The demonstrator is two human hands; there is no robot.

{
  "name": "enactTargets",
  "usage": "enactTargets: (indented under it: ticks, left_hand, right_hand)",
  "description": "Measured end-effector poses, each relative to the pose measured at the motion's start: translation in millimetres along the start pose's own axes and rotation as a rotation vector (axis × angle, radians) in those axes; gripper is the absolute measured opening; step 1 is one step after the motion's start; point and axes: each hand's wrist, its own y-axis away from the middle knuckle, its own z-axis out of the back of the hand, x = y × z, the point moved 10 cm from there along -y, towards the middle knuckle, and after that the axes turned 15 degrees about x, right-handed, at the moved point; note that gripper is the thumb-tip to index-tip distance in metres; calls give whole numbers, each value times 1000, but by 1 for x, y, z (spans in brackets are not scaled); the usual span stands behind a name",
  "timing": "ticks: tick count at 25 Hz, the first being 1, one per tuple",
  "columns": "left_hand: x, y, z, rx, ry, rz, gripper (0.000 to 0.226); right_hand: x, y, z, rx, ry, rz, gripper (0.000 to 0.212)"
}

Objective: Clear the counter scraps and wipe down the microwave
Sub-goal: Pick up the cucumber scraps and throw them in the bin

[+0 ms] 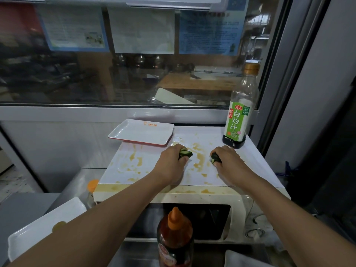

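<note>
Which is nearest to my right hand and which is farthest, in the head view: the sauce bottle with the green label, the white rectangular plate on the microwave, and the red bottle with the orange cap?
From the right hand:
1. Green-label sauce bottle, just behind it on the microwave top, right side.
2. White rectangular plate, at the back left corner.
3. Red bottle with orange cap, down in front of the microwave door.

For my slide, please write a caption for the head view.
Both hands, left hand and right hand, gather cucumber scraps from the stained microwave top.
</note>
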Motion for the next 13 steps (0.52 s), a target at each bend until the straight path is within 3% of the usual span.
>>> enactTargets:
  ticks: [13]
  left_hand:
    - [-22, 45, 29, 46, 34, -117, 24]
  right_hand:
    - [55, 61, 37, -168, -57, 61, 22]
